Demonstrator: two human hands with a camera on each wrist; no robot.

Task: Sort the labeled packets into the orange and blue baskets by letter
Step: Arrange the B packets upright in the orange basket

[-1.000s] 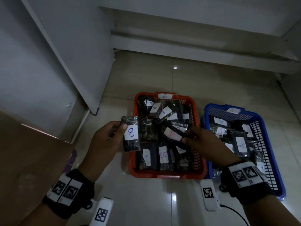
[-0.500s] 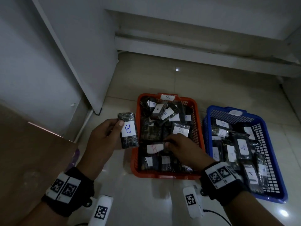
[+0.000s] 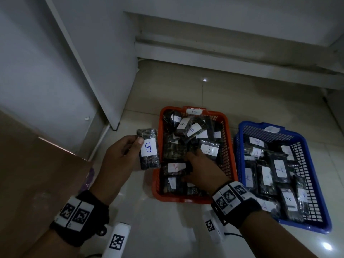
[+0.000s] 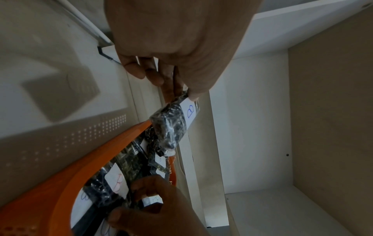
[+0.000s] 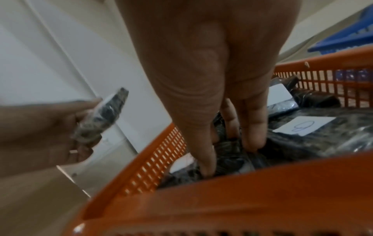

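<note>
Left hand (image 3: 119, 157) pinches a B packet (image 3: 148, 148) just left of the orange basket (image 3: 156, 183). Right hand (image 3: 202, 172) is down in that basket, fingers (image 5: 252, 127) buried among packets, grip can't be made out. Blue basket (image 3: 305, 140) labels mostly unreadable.

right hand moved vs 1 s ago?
Yes. The right hand went from the orange basket's right wall toward its left-middle, onto the packets.
</note>
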